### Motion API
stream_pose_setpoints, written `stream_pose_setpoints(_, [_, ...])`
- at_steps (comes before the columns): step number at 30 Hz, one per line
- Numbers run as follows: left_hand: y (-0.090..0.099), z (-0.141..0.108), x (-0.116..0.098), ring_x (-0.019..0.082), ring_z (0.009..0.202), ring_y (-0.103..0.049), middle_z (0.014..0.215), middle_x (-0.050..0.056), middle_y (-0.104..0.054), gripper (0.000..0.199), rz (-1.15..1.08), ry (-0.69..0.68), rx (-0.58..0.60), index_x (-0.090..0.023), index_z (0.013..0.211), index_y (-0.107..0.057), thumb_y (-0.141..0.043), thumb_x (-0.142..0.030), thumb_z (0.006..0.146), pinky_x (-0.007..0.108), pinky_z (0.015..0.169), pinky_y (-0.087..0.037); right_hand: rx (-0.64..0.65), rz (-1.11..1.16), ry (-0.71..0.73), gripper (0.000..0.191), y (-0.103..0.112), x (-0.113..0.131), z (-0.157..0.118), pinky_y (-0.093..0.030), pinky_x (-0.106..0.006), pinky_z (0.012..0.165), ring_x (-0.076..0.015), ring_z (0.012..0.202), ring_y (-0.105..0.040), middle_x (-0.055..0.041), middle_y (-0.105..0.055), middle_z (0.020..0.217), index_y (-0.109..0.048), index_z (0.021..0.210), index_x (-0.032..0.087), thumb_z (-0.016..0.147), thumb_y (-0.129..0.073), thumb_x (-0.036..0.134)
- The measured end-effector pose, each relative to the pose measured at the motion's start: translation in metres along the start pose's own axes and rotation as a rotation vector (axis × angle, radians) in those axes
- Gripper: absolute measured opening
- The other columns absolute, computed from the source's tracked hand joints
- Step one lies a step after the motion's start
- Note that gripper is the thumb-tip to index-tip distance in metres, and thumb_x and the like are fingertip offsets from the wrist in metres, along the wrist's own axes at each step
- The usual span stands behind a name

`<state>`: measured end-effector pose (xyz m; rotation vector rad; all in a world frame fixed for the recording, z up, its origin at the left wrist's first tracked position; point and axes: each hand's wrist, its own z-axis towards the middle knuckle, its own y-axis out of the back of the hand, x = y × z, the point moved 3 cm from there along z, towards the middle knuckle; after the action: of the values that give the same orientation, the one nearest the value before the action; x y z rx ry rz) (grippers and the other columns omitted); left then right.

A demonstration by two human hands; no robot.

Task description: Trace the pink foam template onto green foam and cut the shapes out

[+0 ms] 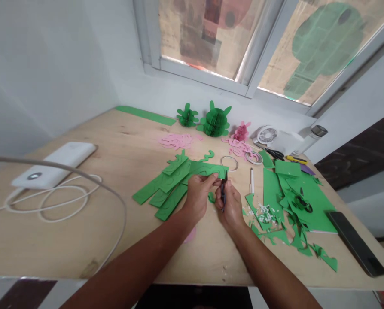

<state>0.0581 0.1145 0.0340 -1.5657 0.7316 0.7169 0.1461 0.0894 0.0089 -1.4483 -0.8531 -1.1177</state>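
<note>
My left hand (198, 192) is closed on a green paper strip (206, 168) with curved outlines drawn on it. In my right hand (232, 201) is a pair of scissors (223, 194), the blades pointing away from me at the strip's right end. Whether the blades are apart is too small to tell. Under and left of my left hand lie several more green strips (161, 186), overlapping in a fan. A wavy cut-out green piece (207, 156) rests just beyond the held strip.
Green sheets and scraps (285, 236), white bits (266, 213), a second pair of scissors (303, 204) and a phone (356, 242) lie right. A white pen (251, 180) and pink cut-outs (175, 140) lie farther back. A power bank (55, 165) with a looping cable (123, 206) is left.
</note>
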Motion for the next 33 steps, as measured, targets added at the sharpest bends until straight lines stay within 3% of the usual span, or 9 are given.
stream_pose_setpoints(33, [-0.0008, -0.0023, -0.0004, 0.015, 0.054, -0.064, 0.055, 0.004, -0.068, 0.018, 0.008, 0.0, -0.01, -0.013, 0.055, -0.067, -0.079, -0.026, 0.059, 0.025, 0.061, -0.049, -0.019, 0.049, -0.024, 0.05, -0.0001, -0.0011, 0.0004, -0.013, -0.023, 0.038, -0.0061, 0.039, -0.023, 0.0076, -0.04, 0.047, -0.052, 0.066, 0.02, 0.075, -0.063, 0.068])
